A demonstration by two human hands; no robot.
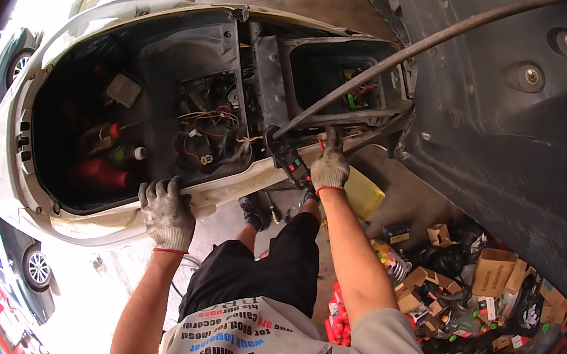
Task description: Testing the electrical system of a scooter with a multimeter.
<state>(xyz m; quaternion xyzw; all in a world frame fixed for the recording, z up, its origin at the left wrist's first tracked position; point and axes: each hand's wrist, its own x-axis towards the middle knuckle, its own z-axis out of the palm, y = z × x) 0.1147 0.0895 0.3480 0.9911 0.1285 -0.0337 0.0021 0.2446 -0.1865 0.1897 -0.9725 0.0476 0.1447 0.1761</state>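
Observation:
In front of me lies a white vehicle body (104, 227) with a deep black storage compartment (163, 49). My left hand (167, 212), in a grey-coated work glove, rests on the compartment's near rim with its fingers apart. Bunched wires (211, 119) and connectors lie exposed in the compartment's right part. My right hand (331, 164), gloved too, is closed beside the frame; a small red bit shows at its fingers, but what it holds is hidden. Just left of it sits a black block with coloured buttons (292, 166). A long rod (404, 56) slants up from near that block.
A large black panel (523, 140) with bolts stands raised at the right. Bottles (129, 154) and a pale box (123, 90) lie in the compartment. A screwdriver (273, 210) is on the floor by my foot. Cartons and scrap (492, 274) pile up at lower right.

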